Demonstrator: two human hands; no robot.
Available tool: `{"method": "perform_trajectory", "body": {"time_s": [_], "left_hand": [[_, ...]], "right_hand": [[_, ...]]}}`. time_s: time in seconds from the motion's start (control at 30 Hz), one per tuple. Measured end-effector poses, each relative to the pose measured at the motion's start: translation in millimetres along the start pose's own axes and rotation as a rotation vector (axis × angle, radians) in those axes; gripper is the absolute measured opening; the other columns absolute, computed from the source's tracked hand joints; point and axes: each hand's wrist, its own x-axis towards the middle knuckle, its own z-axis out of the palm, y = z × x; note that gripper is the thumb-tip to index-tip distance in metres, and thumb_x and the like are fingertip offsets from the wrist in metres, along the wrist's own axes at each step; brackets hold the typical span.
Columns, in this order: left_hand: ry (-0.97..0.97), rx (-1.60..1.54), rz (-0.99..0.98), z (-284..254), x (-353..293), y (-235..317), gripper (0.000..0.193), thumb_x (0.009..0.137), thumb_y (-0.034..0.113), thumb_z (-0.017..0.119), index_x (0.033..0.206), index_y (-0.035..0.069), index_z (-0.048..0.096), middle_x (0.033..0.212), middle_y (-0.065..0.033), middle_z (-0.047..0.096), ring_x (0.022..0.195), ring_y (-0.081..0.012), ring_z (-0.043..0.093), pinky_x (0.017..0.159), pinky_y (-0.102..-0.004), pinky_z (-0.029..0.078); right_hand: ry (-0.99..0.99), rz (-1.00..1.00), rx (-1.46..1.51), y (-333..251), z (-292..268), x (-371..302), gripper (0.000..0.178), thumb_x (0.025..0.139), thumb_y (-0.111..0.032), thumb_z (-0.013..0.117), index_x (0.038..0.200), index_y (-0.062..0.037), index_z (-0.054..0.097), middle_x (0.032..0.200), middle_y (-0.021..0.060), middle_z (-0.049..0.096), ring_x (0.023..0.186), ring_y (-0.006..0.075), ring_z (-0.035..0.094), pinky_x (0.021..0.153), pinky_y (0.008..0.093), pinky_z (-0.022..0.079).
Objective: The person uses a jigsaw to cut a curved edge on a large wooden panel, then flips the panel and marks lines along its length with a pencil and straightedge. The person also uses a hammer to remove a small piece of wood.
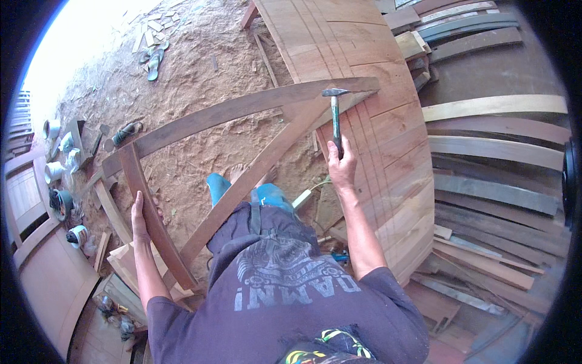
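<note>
My right hand grips a hammer by its green handle, its metal head over the far right corner of a wooden frame. Curved and straight strips make up this frame, roughly a triangle. Around its short left-hand piece my left hand is closed, with the fingertips partly hidden behind the wood. The frame's right corner lies over a large reddish wooden panel marked with dark lines. Whether the hammer head touches the frame I cannot tell.
Stacked boards line the right side. Sandy ground holds wood scraps and a sandal. At the left are a coil of dark cord, white containers and wooden panels. My bare feet show below the frame.
</note>
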Motion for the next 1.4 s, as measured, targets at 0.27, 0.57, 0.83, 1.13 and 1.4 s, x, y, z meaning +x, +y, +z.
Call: {"method": "perform_trajectory", "body": {"time_s": [0.27, 0.57, 0.83, 1.13, 1.4], "left_hand": [[-0.003, 0.027, -0.017, -5, 16, -11, 0.055, 0.097, 0.066, 0.066, 0.103, 0.012, 0.068, 0.077, -0.0014, 0.069, 0.056, -0.0145, 0.067, 0.049, -0.031, 0.057], [-0.028, 0.036, -0.006, -6, 19, -14, 0.055, 0.098, 0.066, 0.065, 0.105, 0.011, 0.067, 0.078, -0.0026, 0.069, 0.057, -0.0148, 0.067, 0.049, -0.031, 0.057], [-0.048, 0.004, 0.012, -4, 20, -12, 0.051, 0.101, 0.062, 0.064, 0.107, 0.011, 0.065, 0.08, -0.0038, 0.071, 0.057, -0.0148, 0.067, 0.049, -0.0294, 0.057], [-0.02, -0.004, 0.013, -6, 29, -12, 0.056, 0.1, 0.06, 0.066, 0.104, 0.005, 0.068, 0.076, -0.0052, 0.069, 0.055, -0.0176, 0.066, 0.047, -0.0328, 0.057], [-0.044, 0.077, -0.043, -7, 43, -9, 0.056, 0.098, 0.063, 0.066, 0.103, 0.007, 0.067, 0.074, -0.0058, 0.068, 0.055, -0.0184, 0.066, 0.05, -0.0351, 0.057]], "right_hand": [[-0.251, -0.057, -0.163, -45, -1, 22, 0.06, 0.105, -0.018, 0.067, 0.161, -0.0235, 0.048, 0.102, 0.0216, 0.077, 0.083, 0.0371, 0.076, 0.07, 0.0458, 0.056], [-0.202, -0.103, -0.167, -50, 5, 28, 0.062, 0.102, -0.014, 0.067, 0.16, -0.0266, 0.05, 0.09, 0.0209, 0.075, 0.078, 0.0378, 0.076, 0.067, 0.0497, 0.055], [-0.282, 0.033, -0.188, -48, -1, 30, 0.062, 0.102, -0.017, 0.069, 0.16, -0.0251, 0.049, 0.091, 0.0244, 0.073, 0.082, 0.0431, 0.073, 0.067, 0.0505, 0.055], [-0.248, -0.005, -0.175, -44, 7, 21, 0.06, 0.102, -0.018, 0.069, 0.159, -0.0234, 0.05, 0.089, 0.0265, 0.072, 0.081, 0.045, 0.074, 0.066, 0.0513, 0.054], [-0.102, -0.016, -0.079, 1, 30, -3, 0.048, 0.098, -0.027, 0.075, 0.141, -0.0083, 0.064, 0.095, 0.0168, 0.076, 0.086, 0.0307, 0.077, 0.079, 0.0426, 0.058]]}}
